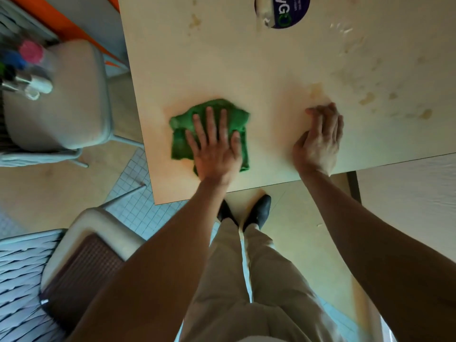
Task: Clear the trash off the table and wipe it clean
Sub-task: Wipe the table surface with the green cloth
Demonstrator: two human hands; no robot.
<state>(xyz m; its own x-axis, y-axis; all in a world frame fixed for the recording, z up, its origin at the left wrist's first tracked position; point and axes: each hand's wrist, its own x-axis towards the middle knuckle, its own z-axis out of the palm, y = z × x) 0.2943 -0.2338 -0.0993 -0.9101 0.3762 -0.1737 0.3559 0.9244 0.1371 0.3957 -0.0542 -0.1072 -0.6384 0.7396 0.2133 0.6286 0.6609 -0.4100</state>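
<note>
Near the tabletop's (271, 58) front edge, the left hand (217, 149) presses flat, fingers spread, on a crumpled green cloth (182, 134). The right hand (318, 141) rests on bare wood, fingers straight. The cloth looks soft, light and prone to bunching; a broad palm press suits it.

Green cloth (209, 134) soft, nubby; table (271, 58) smooth pale laminate, faintly glossy, stained; chair seat (56, 95) matt fabric.

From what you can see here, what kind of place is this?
Probably a canteen or café seating area, though I cannot be sure: a stained table bearing a round printed sticker, cushioned chairs beside it, and a tiled floor.
</note>
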